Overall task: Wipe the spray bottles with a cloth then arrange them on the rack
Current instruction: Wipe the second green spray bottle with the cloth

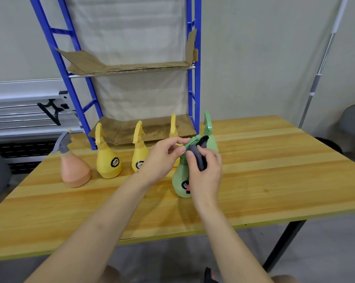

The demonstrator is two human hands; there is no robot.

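Note:
A green spray bottle (179, 178) stands on the wooden table (274, 170) in front of me. My left hand (164, 158) pinches its nozzle head. My right hand (206, 172) grips a dark grey cloth (199, 156) and presses it against the bottle's neck. A second green bottle (209, 135) stands just behind. Three yellow bottles (107, 158) (139, 152) (173, 127) and a pink bottle with a grey head (73, 168) stand in a row to the left. The rightmost yellow one is partly hidden by my left hand.
A blue metal rack (196, 78) stands behind the table against the wall, with cardboard-lined shelves (131, 68) at table height and above. A grey chair (352, 123) shows at the far right. White rails run along the wall at left.

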